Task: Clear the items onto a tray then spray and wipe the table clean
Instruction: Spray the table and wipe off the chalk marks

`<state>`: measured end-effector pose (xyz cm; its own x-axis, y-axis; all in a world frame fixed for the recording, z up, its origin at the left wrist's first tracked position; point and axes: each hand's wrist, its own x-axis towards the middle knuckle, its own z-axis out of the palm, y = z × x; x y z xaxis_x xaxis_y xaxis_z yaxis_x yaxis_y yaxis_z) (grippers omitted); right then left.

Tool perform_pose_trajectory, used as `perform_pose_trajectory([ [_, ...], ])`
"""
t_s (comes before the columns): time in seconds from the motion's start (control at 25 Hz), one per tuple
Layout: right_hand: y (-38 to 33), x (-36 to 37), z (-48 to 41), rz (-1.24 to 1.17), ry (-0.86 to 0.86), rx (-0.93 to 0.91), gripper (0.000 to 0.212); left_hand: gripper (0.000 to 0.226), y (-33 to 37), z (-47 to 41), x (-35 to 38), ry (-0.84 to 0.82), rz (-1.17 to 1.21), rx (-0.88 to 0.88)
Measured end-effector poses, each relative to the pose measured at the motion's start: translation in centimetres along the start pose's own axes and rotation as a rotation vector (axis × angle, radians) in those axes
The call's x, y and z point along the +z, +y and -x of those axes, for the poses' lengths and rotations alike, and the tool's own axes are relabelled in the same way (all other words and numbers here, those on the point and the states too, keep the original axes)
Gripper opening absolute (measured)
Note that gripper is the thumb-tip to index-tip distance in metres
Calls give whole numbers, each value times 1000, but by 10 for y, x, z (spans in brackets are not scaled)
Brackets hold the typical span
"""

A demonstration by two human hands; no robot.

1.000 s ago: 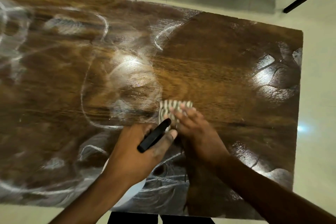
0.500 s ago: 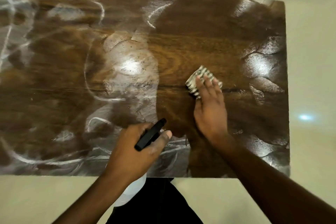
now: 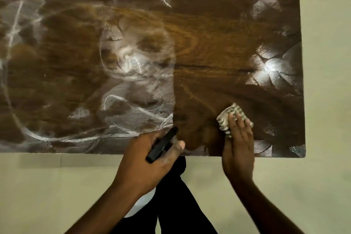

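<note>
Both forearms are cut off by the lower frame edge. The left hand [image 3: 150, 163] grips the spray bottle [image 3: 161, 145] with fingers curled round it. Only the black head and a sliver of the white body show. The right hand [image 3: 238, 150] lies flat, fingers straight, pressing the striped cloth [image 3: 224, 122] onto the table [image 3: 209, 53] near its front-right corner. Bare wood extends beyond the cloth. White smears cover the left portion, and the table's left edge is out of frame.

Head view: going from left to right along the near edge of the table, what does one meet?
White smears → left hand holding the spray bottle → right hand pressing the cloth → table corner.
</note>
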<state>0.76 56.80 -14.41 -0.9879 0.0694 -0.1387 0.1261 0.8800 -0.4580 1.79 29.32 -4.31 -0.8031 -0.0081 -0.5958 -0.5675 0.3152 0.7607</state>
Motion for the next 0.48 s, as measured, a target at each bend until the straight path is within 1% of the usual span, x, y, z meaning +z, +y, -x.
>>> perform_pose_trajectory([
  [0.04, -26, 19, 14, -59, 68, 142, 64, 29, -6, 1, 1, 5, -5, 3],
  [0.08, -51, 37, 28, -89, 82, 220, 67, 29, -11, 3, 2, 10, -14, 4],
  [0.12, -70, 52, 44, -91, 42, 223, 69, 32, -16, 4, 3, 15, -15, 1],
  [0.16, -83, 62, 60, -77, -35, 139, 69, 34, -20, 5, 3, 14, -10, -5],
  [0.24, -78, 63, 85, -29, -231, -205, 64, 36, -23, 6, 0, -11, 15, -18],
  [0.32, -42, 43, 79, 114, -379, -566, 65, 39, -22, 6, -8, -41, 25, -34],
  [0.36, -21, 30, 69, 197, -424, -683, 68, 38, -22, 5, -14, -52, 27, -38],
  [0.4, 0, 17, 58, 258, -437, -726, 70, 39, -21, 4, -19, -60, 30, -38],
  [0.44, 18, 4, 48, 280, -420, -682, 69, 43, -21, 3, -24, -59, 32, -42],
  [0.48, 30, -8, 41, 264, -371, -568, 66, 45, -20, 2, -29, -48, 34, -48],
])
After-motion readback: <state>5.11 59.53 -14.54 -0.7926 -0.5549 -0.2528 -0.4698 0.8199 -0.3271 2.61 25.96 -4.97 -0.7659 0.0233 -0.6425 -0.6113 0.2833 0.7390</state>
